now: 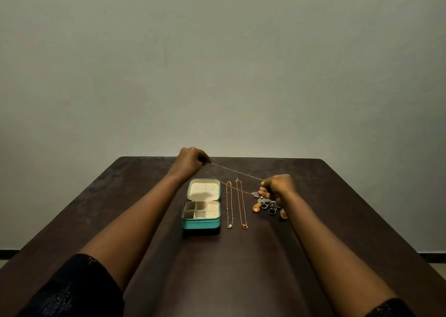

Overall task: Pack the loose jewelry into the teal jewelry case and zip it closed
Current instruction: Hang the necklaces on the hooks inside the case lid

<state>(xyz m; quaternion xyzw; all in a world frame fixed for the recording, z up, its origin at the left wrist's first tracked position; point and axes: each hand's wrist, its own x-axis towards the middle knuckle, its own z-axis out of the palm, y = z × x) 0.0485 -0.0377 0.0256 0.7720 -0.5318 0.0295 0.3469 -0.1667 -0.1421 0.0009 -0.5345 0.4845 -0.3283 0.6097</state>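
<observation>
The teal jewelry case (201, 223) lies open on the dark table (217, 268), its cream lid flat behind the cream compartments, which look empty. A thin gold chain (235, 171) is stretched in the air between my hands. My left hand (190, 161) pinches one end above and behind the case. My right hand (277, 187) pinches the other end over a pile of rings and earrings (268, 205). Two more gold necklaces, one with a pearl (229, 205) and one with a ring pendant (241, 205), lie straight to the right of the case.
A plain grey wall stands behind the table's far edge (241, 158). My forearms reach across the near half of the tabletop.
</observation>
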